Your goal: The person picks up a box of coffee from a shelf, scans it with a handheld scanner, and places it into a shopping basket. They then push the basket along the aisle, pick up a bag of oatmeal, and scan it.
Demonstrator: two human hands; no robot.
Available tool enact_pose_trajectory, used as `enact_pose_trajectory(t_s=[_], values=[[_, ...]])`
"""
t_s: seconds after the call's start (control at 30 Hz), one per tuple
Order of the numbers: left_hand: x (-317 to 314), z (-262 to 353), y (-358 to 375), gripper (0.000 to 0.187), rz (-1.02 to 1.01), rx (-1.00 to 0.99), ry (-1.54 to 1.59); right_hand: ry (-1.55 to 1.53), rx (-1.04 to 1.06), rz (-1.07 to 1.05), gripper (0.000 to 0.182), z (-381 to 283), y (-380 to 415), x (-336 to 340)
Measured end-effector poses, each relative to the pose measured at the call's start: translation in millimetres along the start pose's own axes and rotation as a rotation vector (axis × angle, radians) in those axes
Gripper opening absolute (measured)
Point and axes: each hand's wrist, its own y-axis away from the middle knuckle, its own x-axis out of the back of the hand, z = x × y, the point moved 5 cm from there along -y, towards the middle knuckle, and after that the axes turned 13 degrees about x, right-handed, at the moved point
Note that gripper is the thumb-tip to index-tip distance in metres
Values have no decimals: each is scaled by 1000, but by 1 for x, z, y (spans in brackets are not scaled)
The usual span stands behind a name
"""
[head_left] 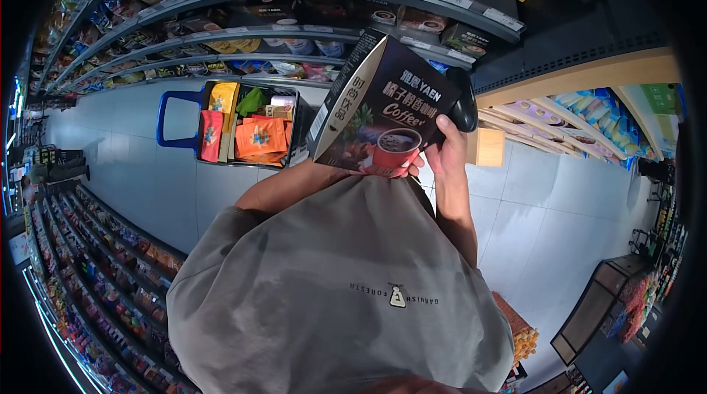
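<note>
A dark box of coffee, printed with a red cup, is tilted in front of my chest. My right hand grips its right edge, thumb on the front face. My left forearm runs in under the lower left of the box, and most of my left hand is hidden behind it. Fingertips show at the bottom edge. To the left on the floor is a black shopping basket with a blue handle, holding an orange packet, a yellow packet, a red packet and a green one.
Ahead stands a shelf stocked with boxes and bags, price tags along its edges. A wooden display shelf with packets is at the right. More stocked shelves line the lower left. Behind the box is a rounded black object.
</note>
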Motion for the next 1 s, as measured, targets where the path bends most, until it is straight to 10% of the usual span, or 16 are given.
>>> enact_pose_trajectory(t_s=[0.33, 0.37, 1.0], values=[[32, -5, 7, 23, 20, -43, 23, 60, 83, 172, 44, -11, -5, 1], [-2, -4, 19, 12, 668, -85, -114, 87, 81, 173, 43, -13, -6, 5], [-5, -9, 31, 27, 501, -240, -280, 358, 206, 270, 27, -30, -4, 10]])
